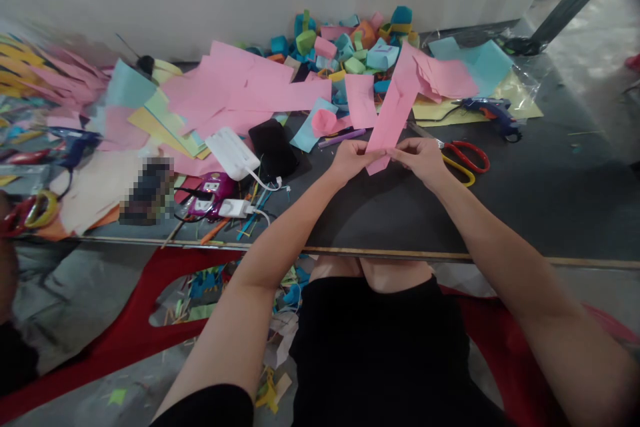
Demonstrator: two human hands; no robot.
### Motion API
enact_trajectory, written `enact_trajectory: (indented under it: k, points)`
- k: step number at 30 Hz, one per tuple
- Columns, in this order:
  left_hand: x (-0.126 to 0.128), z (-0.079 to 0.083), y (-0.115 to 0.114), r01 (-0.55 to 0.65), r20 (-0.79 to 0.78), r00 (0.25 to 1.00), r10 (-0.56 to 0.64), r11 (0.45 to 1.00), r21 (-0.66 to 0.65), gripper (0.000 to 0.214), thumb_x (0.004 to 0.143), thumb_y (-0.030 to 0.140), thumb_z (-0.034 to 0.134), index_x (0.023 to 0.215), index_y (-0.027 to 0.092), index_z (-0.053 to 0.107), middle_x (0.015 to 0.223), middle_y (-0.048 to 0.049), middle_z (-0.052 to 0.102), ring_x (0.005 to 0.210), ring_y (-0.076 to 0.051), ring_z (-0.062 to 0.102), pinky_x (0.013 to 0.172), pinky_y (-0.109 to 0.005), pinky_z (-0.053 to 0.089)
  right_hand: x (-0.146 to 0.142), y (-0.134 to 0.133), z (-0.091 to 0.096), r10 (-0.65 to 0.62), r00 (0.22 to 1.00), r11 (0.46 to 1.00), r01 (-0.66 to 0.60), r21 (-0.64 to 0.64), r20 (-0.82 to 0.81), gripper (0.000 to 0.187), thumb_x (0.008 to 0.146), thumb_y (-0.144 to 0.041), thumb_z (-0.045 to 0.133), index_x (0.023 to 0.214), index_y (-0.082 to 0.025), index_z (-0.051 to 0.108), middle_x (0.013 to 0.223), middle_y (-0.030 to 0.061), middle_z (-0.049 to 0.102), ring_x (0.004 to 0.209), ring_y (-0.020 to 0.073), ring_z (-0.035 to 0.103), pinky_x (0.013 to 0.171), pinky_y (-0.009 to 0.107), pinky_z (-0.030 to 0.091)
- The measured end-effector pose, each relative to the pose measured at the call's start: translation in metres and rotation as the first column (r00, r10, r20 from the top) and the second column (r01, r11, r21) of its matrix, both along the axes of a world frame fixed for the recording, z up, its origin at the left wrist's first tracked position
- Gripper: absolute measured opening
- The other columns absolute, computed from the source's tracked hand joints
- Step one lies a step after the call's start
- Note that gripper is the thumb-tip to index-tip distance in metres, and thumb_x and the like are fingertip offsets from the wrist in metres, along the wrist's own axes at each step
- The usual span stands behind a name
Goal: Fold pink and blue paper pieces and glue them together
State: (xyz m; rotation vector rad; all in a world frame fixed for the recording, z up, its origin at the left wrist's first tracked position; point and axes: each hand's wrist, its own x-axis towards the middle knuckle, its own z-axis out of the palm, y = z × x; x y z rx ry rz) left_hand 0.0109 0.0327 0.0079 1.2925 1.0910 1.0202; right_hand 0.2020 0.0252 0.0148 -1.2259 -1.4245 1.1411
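Note:
Between my two hands is a long pink paper strip [393, 113], slanting up and away over the dark table. My left hand [350, 159] pinches its near left edge, and my right hand [416, 157] pinches the near right edge. The strip's near end hangs a little past my fingertips. Just right of my right hand lie scissors [467, 157] with red and yellow handles, their blades partly hidden behind it. A purple pen [341, 138] and a rolled pink paper piece [324, 123] rest beyond my left hand.
Several small folded paper boxes [383, 55] are heaped at the back. Pink sheets [235, 83] spread to the left. A blue glue gun [493, 110] lies right. A purple power strip [213, 190], white power bank [233, 152] and black phone [274, 148] sit left of my hands.

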Motion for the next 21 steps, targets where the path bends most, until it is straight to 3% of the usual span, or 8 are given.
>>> enact_trajectory:
  k: [3, 8, 11, 16, 21]
  points:
    - [0.001, 0.001, -0.002, 0.038, 0.018, 0.999, -0.038, 0.999, -0.017, 0.030, 0.070, 0.038, 0.096, 0.075, 0.013, 0.079, 0.064, 0.0005, 0.071, 0.055, -0.006, 0.057, 0.055, -0.022, 0.044, -0.002, -0.002, 0.002, 0.020, 1.000, 1.000, -0.020, 0.004, -0.012, 0.049, 0.057, -0.064, 0.093, 0.057, -0.022, 0.068, 0.055, 0.0001, 0.059, 0.051, 0.0099, 0.042, 0.052, 0.031, 0.033]
    - [0.001, 0.006, -0.006, 0.180, 0.049, 0.983, -0.174, 0.973, -0.145, 0.034, 0.071, 0.036, 0.095, 0.085, 0.008, 0.079, 0.076, -0.0089, 0.080, 0.067, -0.014, 0.074, 0.067, -0.026, 0.061, -0.006, -0.005, 0.006, 0.005, 0.999, 1.000, -0.006, -0.015, -0.044, 0.050, 0.052, -0.063, 0.095, 0.056, -0.023, 0.066, 0.056, -0.0003, 0.059, 0.054, 0.0110, 0.044, 0.053, 0.031, 0.038]
    - [0.001, 0.007, -0.007, 0.182, 0.047, 0.983, -0.177, 0.971, -0.157, 0.032, 0.071, 0.034, 0.094, 0.080, 0.008, 0.078, 0.073, -0.0090, 0.079, 0.064, -0.014, 0.074, 0.066, -0.026, 0.062, -0.007, -0.005, 0.004, -0.043, 0.992, 0.999, 0.041, -0.016, -0.117, 0.048, 0.051, -0.063, 0.095, 0.058, -0.023, 0.069, 0.051, -0.0030, 0.053, 0.048, 0.0083, 0.034, 0.046, 0.030, 0.029]
    - [0.000, 0.008, -0.011, 0.216, 0.036, 0.976, -0.213, 0.958, -0.191, 0.024, 0.071, 0.025, 0.091, 0.077, 0.007, 0.077, 0.075, -0.0134, 0.080, 0.063, -0.015, 0.074, 0.065, -0.028, 0.062, 0.001, 0.003, 0.003, -0.238, 0.946, 0.968, 0.248, 0.019, -0.218, 0.046, 0.054, -0.066, 0.091, 0.060, -0.027, 0.066, 0.048, -0.0074, 0.040, 0.045, 0.0069, 0.024, 0.044, 0.030, 0.022]
    - [0.001, 0.010, -0.012, 0.193, -0.002, 0.981, -0.196, 0.968, -0.158, 0.019, 0.076, 0.023, 0.086, 0.078, 0.006, 0.078, 0.077, -0.0144, 0.079, 0.065, -0.016, 0.073, 0.066, -0.030, 0.061, 0.008, 0.008, 0.004, -0.228, 0.938, 0.972, 0.234, -0.011, -0.262, 0.041, 0.054, -0.056, 0.092, 0.064, -0.026, 0.066, 0.053, -0.0070, 0.044, 0.044, 0.0062, 0.026, 0.044, 0.029, 0.017]
